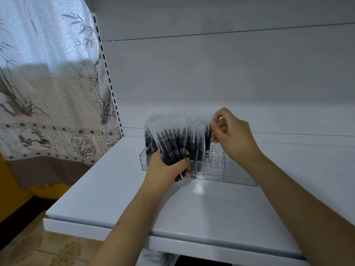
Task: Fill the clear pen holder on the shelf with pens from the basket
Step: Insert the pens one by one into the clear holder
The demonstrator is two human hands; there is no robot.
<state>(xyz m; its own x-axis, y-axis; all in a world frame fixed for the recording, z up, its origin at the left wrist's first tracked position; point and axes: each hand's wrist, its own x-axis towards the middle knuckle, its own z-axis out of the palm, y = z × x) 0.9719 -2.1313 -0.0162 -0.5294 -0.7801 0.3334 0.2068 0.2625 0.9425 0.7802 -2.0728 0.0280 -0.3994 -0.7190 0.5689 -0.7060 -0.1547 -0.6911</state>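
A clear pen holder [226,169] with rows of round holes stands on the white shelf [192,204]. Its left part holds several dark pens with frosted caps [194,139], upright. My left hand [169,167] grips a bundle of the same pens [169,143] in front of the holder's left end, caps pointing up. My right hand [232,135] is above the holder's middle and pinches the cap end of one pen [209,135] at the right edge of the standing pens. The basket is not in view.
The holder's right part shows open holes. The shelf's back panel [230,73] rises behind it, and a slotted upright [109,83] runs along the left. A patterned curtain [48,83] hangs at the left. Tiled floor [38,246] lies below the shelf's front edge.
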